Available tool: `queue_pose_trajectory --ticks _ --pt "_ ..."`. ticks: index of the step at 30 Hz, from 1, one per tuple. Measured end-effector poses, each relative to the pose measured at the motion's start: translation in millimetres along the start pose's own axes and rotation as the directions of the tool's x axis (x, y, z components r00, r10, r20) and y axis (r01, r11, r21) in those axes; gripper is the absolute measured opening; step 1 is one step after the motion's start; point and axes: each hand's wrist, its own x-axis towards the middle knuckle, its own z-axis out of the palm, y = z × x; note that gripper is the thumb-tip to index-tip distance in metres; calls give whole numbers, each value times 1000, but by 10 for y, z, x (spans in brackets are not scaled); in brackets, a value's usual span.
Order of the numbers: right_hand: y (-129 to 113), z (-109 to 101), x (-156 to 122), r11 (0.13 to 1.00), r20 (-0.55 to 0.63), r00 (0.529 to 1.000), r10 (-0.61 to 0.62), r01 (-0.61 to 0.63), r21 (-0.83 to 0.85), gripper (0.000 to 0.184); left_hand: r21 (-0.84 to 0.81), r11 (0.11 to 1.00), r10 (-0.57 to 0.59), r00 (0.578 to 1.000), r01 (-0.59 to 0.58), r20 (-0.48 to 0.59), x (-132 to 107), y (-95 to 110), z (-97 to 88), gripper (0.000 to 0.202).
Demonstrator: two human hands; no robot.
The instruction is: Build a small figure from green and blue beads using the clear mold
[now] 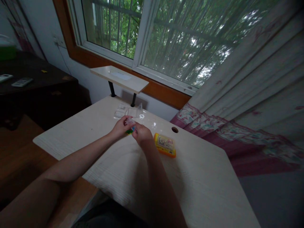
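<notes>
Pale wooden desk beneath window

Both hands on small toy, desk

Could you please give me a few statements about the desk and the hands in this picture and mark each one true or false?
1. Both hands meet at a small colourful item on the desk. True.
2. The yellow box lies to the left of the left hand. False: it lies just right of the right hand.
3. Clear plastic packaging lies beyond the hands, near the small raised shelf. True.
4. The yellow box is held in the right hand. False: it rests on the desk, apart from the fingers.
5. Two remote controls lie on the light desk. False: they lie on the dark cabinet at the left.
</notes>
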Motion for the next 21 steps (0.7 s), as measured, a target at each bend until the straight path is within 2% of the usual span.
queue_pose_trajectory --ticks 8,14,17,21 --pt "-31 126 24 997 -32 997 64 -65 -36 44 57 997 -49 999 50 -21 -5 60 -1 63" --pt "-75 151 14 991 -63 990 126 -128 -25 39 62 996 -62 998 62 5 -11 50 5 67" --pt "-14 140 13 994 -83 990 110 -108 21 38 9 998 -58 998 58 28 2 19 -1 67" --pt "146 101 25 989 -179 982 63 -38 141 35 -169 978 -101 989 118 109 0 39 -12 69"
